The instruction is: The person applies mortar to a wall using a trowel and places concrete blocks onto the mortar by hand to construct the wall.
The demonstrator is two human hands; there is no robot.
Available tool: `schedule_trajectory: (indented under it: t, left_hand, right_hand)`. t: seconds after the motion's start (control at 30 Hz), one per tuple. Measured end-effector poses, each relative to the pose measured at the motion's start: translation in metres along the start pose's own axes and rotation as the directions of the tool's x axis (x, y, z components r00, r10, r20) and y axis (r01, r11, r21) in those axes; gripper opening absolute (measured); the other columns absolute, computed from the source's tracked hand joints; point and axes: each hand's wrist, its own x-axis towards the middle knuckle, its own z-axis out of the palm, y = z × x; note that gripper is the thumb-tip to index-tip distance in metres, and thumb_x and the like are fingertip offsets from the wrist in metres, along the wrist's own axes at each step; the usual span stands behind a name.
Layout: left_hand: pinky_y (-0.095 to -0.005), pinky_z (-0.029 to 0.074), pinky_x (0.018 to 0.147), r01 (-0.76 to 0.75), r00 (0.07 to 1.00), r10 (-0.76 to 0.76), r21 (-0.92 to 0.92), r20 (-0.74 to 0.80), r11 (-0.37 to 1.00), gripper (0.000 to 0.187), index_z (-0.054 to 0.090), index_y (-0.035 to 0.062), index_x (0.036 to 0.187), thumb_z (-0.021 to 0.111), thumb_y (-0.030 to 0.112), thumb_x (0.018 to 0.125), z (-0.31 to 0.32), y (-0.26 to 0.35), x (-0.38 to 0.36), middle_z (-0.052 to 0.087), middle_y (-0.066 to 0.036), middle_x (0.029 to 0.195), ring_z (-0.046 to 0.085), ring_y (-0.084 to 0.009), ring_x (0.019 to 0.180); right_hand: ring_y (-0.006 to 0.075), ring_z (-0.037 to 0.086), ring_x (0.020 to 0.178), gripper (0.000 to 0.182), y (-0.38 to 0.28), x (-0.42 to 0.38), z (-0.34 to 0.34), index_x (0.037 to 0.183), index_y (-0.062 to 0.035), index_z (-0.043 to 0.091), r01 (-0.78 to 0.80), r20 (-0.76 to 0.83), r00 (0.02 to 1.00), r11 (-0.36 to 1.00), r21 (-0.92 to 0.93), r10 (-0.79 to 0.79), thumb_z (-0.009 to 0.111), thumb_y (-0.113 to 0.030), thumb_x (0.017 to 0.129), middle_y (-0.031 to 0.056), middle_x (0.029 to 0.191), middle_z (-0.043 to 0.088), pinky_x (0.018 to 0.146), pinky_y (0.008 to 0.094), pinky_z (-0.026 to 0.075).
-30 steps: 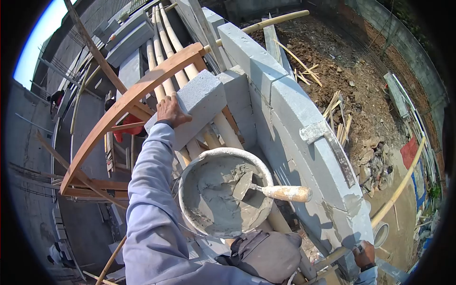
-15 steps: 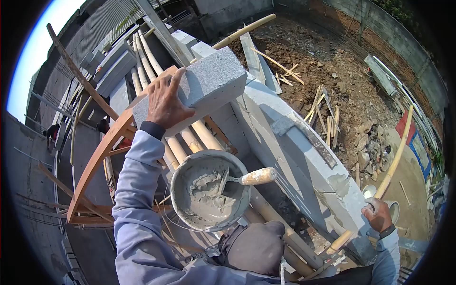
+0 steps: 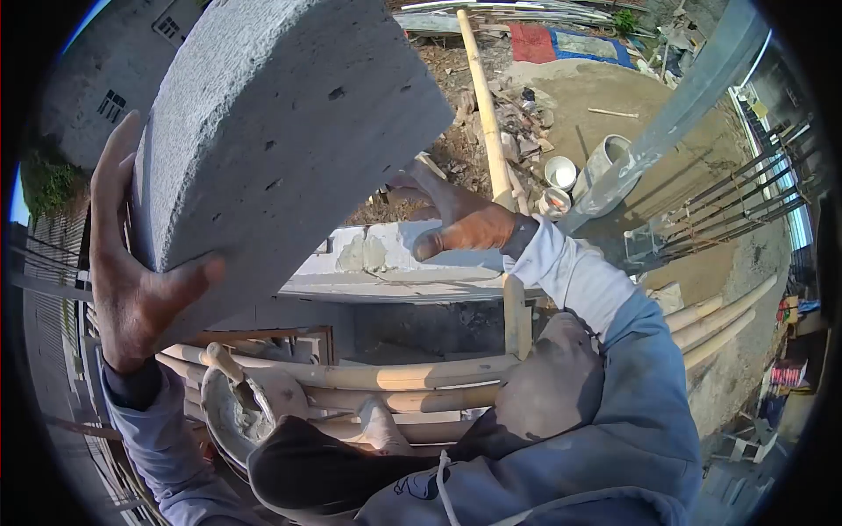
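A large grey lightweight concrete block [image 3: 298, 131] is raised tilted, close in front of me. My left hand [image 3: 132, 272] grips its left end, thumb on the near face and fingers along the side. My right hand [image 3: 465, 215] is by the block's lower right side, thumb and fingers spread; whether a fingertip touches the block cannot be made out. Beneath lies the top of a pale block wall [image 3: 412, 250] with a patch of mortar. At lower left, a bucket [image 3: 215, 408] of wet mortar holds a trowel [image 3: 230, 364] with a wooden handle.
Bamboo poles [image 3: 395, 377] run across below the wall, with my foot [image 3: 381, 425] on them. A long bamboo pole [image 3: 482, 105] rises beyond the wall. A metal post [image 3: 675, 105] slants at right, near steel rebar [image 3: 737, 206]. White buckets [image 3: 560, 174] stand on the ground beyond.
My view has swung to the right. The block is now higher and nearer, still in my left hand. My right hand has come from the far right to beside the block.
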Motion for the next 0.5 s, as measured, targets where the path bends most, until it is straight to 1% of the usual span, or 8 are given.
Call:
schedule_trajectory:
  t: [0.03, 0.13, 0.17, 0.2, 0.27, 0.37, 0.4, 0.5]
  left_hand:
    - [-0.0460, 0.047, 0.100, 0.037, 0.997, -0.032, -0.079, 0.066, 0.996, 0.122, 0.027, 0.0045, 0.148, 0.086, 0.050, 0.052, 0.027, 0.022, 0.009, 0.052, -0.026, 0.126, 0.059, -0.0355, 0.114]
    - [-0.0465, 0.040, 0.105, 0.045, 0.974, 0.056, -0.432, 0.219, 0.901, 0.125, 0.027, 0.0013, 0.148, 0.088, 0.052, 0.051, 0.119, 0.073, 0.023, 0.048, -0.027, 0.133, 0.053, -0.0364, 0.121]
    - [-0.0463, 0.036, 0.107, -0.022, 0.959, 0.128, -0.387, 0.252, 0.922, 0.125, 0.028, 0.0001, 0.147, 0.088, 0.052, 0.051, 0.145, 0.082, 0.026, 0.045, -0.027, 0.135, 0.049, -0.0365, 0.125]
    - [-0.0462, 0.033, 0.110, -0.085, 0.940, 0.191, -0.349, 0.282, 0.933, 0.125, 0.028, -0.0011, 0.147, 0.089, 0.052, 0.051, 0.172, 0.088, 0.027, 0.043, -0.027, 0.138, 0.045, -0.0367, 0.129]
    - [-0.0455, 0.032, 0.110, 0.000, 0.924, 0.204, -0.532, 0.324, 0.847, 0.124, 0.026, -0.0020, 0.147, 0.088, 0.051, 0.054, 0.228, 0.103, 0.028, 0.041, -0.026, 0.139, 0.042, -0.0357, 0.131]
    - [-0.0441, 0.034, 0.109, 0.249, 0.875, 0.174, -0.727, 0.452, 0.639, 0.118, 0.025, -0.0022, 0.147, 0.090, 0.040, 0.058, 0.288, 0.115, 0.005, 0.043, -0.023, 0.136, 0.044, -0.0324, 0.129]
    - [-0.0436, 0.035, 0.108, 0.325, 0.856, 0.172, -0.765, 0.488, 0.556, 0.113, 0.025, -0.0022, 0.147, 0.089, 0.036, 0.061, 0.302, 0.118, -0.004, 0.044, -0.022, 0.137, 0.045, -0.0313, 0.128]
    - [-0.0418, 0.038, 0.106, 0.548, 0.778, 0.165, -0.784, 0.606, 0.293, 0.098, 0.027, -0.0023, 0.145, 0.085, 0.023, 0.070, 0.332, 0.129, -0.035, 0.043, -0.017, 0.139, 0.046, -0.0281, 0.127]
  right_hand:
    - [0.0320, 0.045, 0.127, 0.117, 0.004, -0.027, -0.011, 0.148, -0.0024, 0.027, -0.021, -0.037, 0.999, 0.988, 0.152, 0.027, 0.083, -0.059, 0.063, 0.0183, 0.133, 0.049, 0.109, 0.0433, 0.034]
    - [0.0259, 0.043, 0.126, 0.107, 0.049, -0.115, -0.019, 0.143, -0.0024, 0.036, 0.189, -0.446, 0.895, 0.899, 0.395, 0.008, 0.085, -0.055, 0.063, 0.0102, 0.137, 0.047, 0.106, 0.0400, 0.034]
    - [0.0231, 0.049, 0.118, 0.097, 0.034, -0.142, -0.029, 0.140, -0.0024, 0.041, 0.287, -0.456, 0.890, 0.783, 0.552, -0.005, 0.084, -0.050, 0.068, 0.0079, 0.126, 0.054, 0.101, 0.0381, 0.038]
    - [0.0192, 0.056, 0.101, 0.065, 0.031, -0.172, -0.039, 0.120, -0.0022, 0.058, 0.266, -0.512, 0.856, 0.789, 0.554, 0.072, 0.081, -0.043, 0.075, 0.0058, 0.106, 0.061, 0.093, 0.0352, 0.041]
    - [0.0202, 0.055, 0.102, 0.067, 0.022, -0.219, -0.055, 0.123, -0.0021, 0.055, 0.309, -0.652, 0.747, 0.800, 0.515, 0.131, 0.081, -0.036, 0.072, 0.0062, 0.110, 0.059, 0.093, 0.0359, 0.042]
    - [0.0216, 0.054, 0.104, 0.071, -0.009, -0.264, -0.082, 0.128, -0.0018, 0.050, 0.331, -0.795, 0.595, 0.864, 0.380, 0.121, 0.082, -0.025, 0.068, 0.0069, 0.115, 0.056, 0.094, 0.0371, 0.043]
    - [0.0236, 0.052, 0.112, 0.086, -0.027, -0.272, -0.092, 0.136, -0.0015, 0.043, 0.259, -0.803, 0.588, 0.919, 0.298, 0.094, 0.083, -0.027, 0.065, 0.0081, 0.123, 0.053, 0.096, 0.0382, 0.042]
    - [0.0267, 0.048, 0.121, 0.096, -0.031, -0.308, -0.136, 0.139, 0.0005, 0.040, -0.123, -0.718, 0.689, 0.992, 0.017, 0.098, 0.086, -0.031, 0.061, 0.0133, 0.128, 0.051, 0.101, 0.0390, 0.040]
